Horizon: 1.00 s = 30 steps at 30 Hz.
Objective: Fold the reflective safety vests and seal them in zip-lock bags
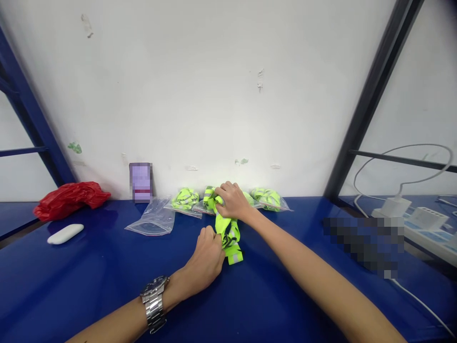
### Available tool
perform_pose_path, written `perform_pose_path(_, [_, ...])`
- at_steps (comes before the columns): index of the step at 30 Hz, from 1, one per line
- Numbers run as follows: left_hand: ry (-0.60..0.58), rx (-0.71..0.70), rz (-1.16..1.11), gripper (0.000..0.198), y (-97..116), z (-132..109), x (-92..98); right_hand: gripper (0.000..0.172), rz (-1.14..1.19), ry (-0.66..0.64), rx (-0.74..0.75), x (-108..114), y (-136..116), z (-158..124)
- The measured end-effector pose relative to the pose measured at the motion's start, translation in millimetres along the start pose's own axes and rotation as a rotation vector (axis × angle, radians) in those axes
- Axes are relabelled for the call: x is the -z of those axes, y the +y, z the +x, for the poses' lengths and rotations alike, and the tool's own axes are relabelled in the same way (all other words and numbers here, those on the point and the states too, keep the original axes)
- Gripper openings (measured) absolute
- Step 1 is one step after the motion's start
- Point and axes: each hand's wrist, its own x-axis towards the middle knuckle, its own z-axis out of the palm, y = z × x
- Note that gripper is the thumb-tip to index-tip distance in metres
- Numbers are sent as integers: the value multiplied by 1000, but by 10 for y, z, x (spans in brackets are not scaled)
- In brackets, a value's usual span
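Head view.

Item: one neon yellow reflective vest [228, 233], bunched, with grey reflective bands and dark straps, at centre frame on the blue worktop [107, 286]. Handling, as judged: light, soft and limp, apt to fold on itself and slide on the glossy surface; best taken by a gathered fold or a reflective band.

Left hand [205, 252]: clenched on the vest's left side, about midway along it, with a steel wristwatch [153, 302] on the wrist.

Right hand [232, 201]: grasping the vest's upper end, above and beyond the left hand, near the wall [214, 85]. The vest's lower end lies free below both hands, on the worktop.

Also present: two zip bags holding folded yellow bundles, one left of the hands [184, 199] and one right of them [269, 199]; a clear empty zip bag [152, 219] farther left; a crumpled red plastic bag [69, 200] at far left; a white oval object [65, 234] just in front of it; a white power strip [428, 233] with a white charger [394, 207] at right, beyond a dark frame post [371, 95].
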Motion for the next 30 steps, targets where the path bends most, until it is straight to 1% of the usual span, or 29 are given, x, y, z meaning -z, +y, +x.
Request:
perform_pose_path(2, [3,-9,32,18,-5,-1,-3,34,-63,74,-37,-8,-34,-21])
perform_pose_path(3, [3,-22,57,19,-5,2,-3,36,-98,102,-41,6,-55,-31])
perform_pose_path(4, [2,-38,89,20,-5,8,-1,33,-125,111,-22,33,-77,-40])
perform_pose_path(5, [-1,-56,126,22,-4,14,3,26,-134,98,18,77,-101,-50])
perform_pose_path(7, [-14,-91,204,23,1,30,13,11,-106,28,118,218,-157,-85])
perform_pose_path(8, [-19,-102,237,23,5,37,18,14,-82,-2,151,312,-192,-116])
perform_pose_path(9, [-20,-108,259,23,10,44,22,20,-77,-9,140,416,-233,-160])
perform_pose_path(11, [-16,-101,275,23,21,54,24,27,-123,10,114,622,-329,-295])
perform_pose_path(12, [-10,-96,273,24,25,57,20,31,-135,35,131,707,-379,-384])
perform_pose_path(13, [-5,-96,263,24,26,60,13,31,-115,42,185,770,-428,-483])
perform_pose_path(14, [-3,-99,248,24,25,61,2,32,-70,-6,274,809,-473,-588])
perform_pose_path(15, [-5,-104,231,24,21,63,-12,36,-27,-92,341,823,-509,-692])
perform_pose_path(16, [-7,-104,217,24,13,63,-28,39,3,-141,348,815,-537,-789])
perform_pose_path(18, [-5,-84,202,24,-7,62,-61,48,25,-177,320,755,-564,-943])
perform_pose_path(20, [3,-60,203,24,-24,53,-81,50,34,-194,285,680,-559,-1030])
perform_pose_path(22, [12,-75,218,27,-28,26,-77,49,57,-201,267,625,-539,-1064])
perform_pose_path(25, [3,-192,287,30,-1,-57,-25,49,93,-214,250,584,-503,-1087])
perform_pose_path(27, [22,-247,313,29,29,-128,21,51,87,-232,225,570,-476,-1121])
perform_pose_path(28, [38,-253,293,27,42,-161,40,52,80,-242,206,565,-462,-1146])
perform_pose_path(29, [52,-249,255,29,52,-189,55,53,76,-255,183,561,-447,-1173])
perform_pose_path(30, [65,-243,208,36,58,-208,64,54,77,-270,157,559,-434,-1201])
